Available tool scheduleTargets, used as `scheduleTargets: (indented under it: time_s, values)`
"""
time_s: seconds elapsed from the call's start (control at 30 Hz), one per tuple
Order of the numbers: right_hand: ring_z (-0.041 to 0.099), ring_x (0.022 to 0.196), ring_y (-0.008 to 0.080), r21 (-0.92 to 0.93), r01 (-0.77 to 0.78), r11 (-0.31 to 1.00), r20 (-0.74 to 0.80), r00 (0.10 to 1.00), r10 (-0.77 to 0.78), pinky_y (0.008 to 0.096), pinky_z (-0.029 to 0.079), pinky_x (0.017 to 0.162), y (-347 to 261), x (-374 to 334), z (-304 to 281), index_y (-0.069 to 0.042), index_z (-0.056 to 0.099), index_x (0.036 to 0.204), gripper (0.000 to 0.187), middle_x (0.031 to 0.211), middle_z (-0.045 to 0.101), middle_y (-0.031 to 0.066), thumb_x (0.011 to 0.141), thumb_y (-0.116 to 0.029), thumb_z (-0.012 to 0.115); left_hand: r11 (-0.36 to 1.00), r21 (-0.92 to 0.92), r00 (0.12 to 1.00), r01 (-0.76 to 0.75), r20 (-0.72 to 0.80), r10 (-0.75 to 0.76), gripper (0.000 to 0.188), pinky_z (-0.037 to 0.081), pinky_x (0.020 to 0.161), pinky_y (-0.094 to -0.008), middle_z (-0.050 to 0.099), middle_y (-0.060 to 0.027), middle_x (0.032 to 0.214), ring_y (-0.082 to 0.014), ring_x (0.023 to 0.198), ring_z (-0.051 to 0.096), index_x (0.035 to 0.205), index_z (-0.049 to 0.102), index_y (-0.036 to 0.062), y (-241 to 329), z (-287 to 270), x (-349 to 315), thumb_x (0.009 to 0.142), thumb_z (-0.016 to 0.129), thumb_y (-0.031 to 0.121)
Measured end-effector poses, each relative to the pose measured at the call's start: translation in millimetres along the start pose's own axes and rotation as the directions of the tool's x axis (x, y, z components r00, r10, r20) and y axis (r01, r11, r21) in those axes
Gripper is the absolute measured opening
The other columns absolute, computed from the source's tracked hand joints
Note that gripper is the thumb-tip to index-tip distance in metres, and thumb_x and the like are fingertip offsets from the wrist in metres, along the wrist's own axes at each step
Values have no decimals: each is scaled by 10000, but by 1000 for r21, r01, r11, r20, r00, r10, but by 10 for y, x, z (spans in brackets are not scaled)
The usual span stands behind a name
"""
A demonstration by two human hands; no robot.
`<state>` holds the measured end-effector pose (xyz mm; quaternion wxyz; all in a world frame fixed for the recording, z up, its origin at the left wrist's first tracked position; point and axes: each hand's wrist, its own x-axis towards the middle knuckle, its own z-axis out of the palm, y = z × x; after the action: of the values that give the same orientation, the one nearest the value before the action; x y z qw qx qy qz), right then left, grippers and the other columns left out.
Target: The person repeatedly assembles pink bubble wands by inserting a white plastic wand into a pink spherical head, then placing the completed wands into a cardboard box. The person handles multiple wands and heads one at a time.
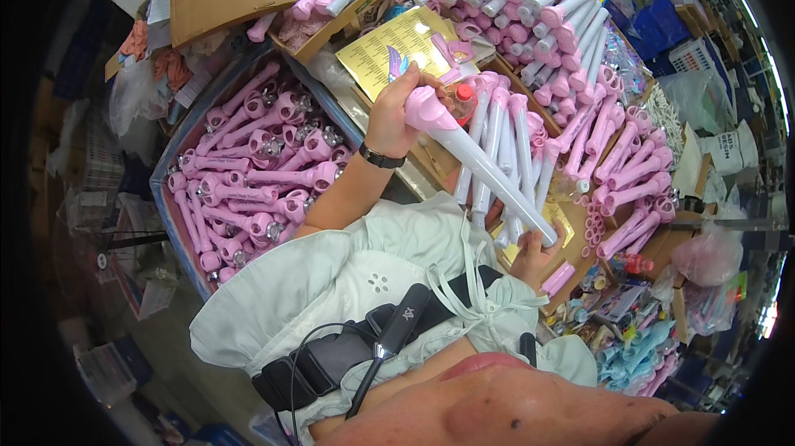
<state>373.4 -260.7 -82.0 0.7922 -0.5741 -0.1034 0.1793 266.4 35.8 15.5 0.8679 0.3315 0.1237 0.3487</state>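
Observation:
My left hand (396,115), with a dark band on its wrist, is wrapped around the pink end of a toy wand (484,166). The wand's long white tube slants down to the right. At the tube's far tip, the fingers of my right hand (530,262) close around it; part of that hand is hidden. Just behind the wand lie several similar pink-and-white wands (489,144), side by side. A bottle with a red cap (465,92) stands close to my left fingers. Near my right hand is a short pink piece (558,279).
To the left, a blue-edged bin (170,197) holds many pink handles (265,144). A large pile of pink-and-white wands (530,11) fills the back. More pink handles (638,168) and small pink rings (593,226) lie right. A yellow printed sheet (364,57) lies beyond my left hand.

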Motion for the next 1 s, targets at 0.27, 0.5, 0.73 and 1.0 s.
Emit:
scheduleTargets:
  time_s: [0.27,0.5,0.73,1.0]
  values:
    - [211,263,75,-337,-761,555,128,547,827,224,149,277,-172,119,-111,-82,515,724,616,359,283,-18,887,-641,316,965,259,956,42,271,-114,481,477,818,-337,639,-152,918,-228,866,615,919,626,-77,162,46,-81,985,334,299]
    - [231,303,70,-385,-748,541,257,476,841,216,184,310,-138,29,-69,-75,536,778,611,428,357,-9,913,-611,276,989,133,965,-60,263,23,573,481,780,-346,634,-173,883,-257,793,625,1164,522,-35,38,62,-64,975,245,429]
    - [401,491,67,-125,-758,641,221,608,762,201,292,417,203,130,146,-119,490,1080,391,732,531,28,940,-473,399,959,187,928,-215,345,140,922,486,690,-332,617,-186,815,-237,697,604,1428,153,75,-64,370,-269,799,114,747]
    - [299,356,30,-229,-748,623,301,554,776,179,153,314,429,306,532,-137,528,836,323,577,468,-33,908,-445,465,940,60,745,-335,628,225,1050,476,786,-335,563,-195,1025,-238,902,583,1424,43,75,-248,732,-401,707,334,786]
